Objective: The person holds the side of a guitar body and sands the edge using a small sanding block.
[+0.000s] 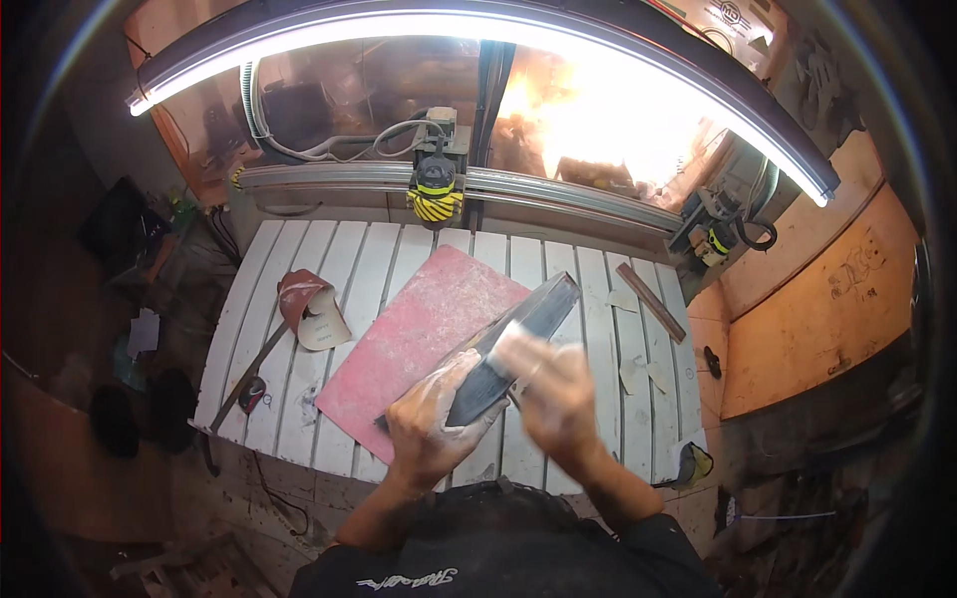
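My left hand [434, 419], dusted white, is closed around the near end of a long, dark, tapering piece [543, 314] held at a slant. White dust streaks its upper face. My right hand [556, 399] is smeared by motion over that face. Under its bent fingers is a small pale piece [506, 349] that looks like folded sandpaper, though blur hides its details. Beneath the dark piece lies a worn pink board [399, 344], turned at an angle on the white slatted table [269, 399].
Curled reddish-brown sandpaper [307, 299], a dark bar [261, 369] and a tape measure [253, 395] lie on the left. On the right are a wooden strip [650, 302] and pale paper scraps [633, 377]. Behind, yellow-and-black sanders [436, 189] sit along a metal rail [329, 177].
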Tool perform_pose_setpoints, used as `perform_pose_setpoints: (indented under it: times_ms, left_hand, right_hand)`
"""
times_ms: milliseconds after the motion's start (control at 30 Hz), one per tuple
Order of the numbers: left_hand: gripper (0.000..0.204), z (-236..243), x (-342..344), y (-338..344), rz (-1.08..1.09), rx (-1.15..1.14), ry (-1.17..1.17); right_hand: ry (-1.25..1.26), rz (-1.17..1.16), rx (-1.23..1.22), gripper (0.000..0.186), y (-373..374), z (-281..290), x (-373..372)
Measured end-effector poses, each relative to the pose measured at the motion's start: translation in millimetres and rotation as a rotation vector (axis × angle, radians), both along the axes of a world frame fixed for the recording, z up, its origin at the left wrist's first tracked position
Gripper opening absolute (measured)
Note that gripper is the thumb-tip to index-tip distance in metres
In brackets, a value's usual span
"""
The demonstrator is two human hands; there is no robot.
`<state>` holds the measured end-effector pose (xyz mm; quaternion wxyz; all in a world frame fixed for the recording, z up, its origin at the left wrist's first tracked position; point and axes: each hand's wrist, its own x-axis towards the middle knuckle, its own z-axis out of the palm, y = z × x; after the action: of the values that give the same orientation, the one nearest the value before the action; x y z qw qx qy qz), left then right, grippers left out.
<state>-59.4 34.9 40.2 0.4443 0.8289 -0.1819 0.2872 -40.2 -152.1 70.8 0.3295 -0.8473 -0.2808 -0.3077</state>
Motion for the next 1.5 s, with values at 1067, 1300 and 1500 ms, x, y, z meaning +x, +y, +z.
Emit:
perform_pose_setpoints:
  times_ms: [1067,1300,1500]
  left_hand:
    - [0.061,-1,-8,2,-0.054,-0.004,-0.012]
    - [0.062,1,-5,-10,-0.100,0.003,0.002]
    - [0.063,-6,-5,5,-0.057,0.002,0.000]
  right_hand:
    - [0.012,-0.066,0.051,0.056,-22,-22,11]
    - [0.160,-0.295,0.174,0.060,-79,-36,64]
    - [0.083,-0.002,0.094,0.059,-32,-31,20]
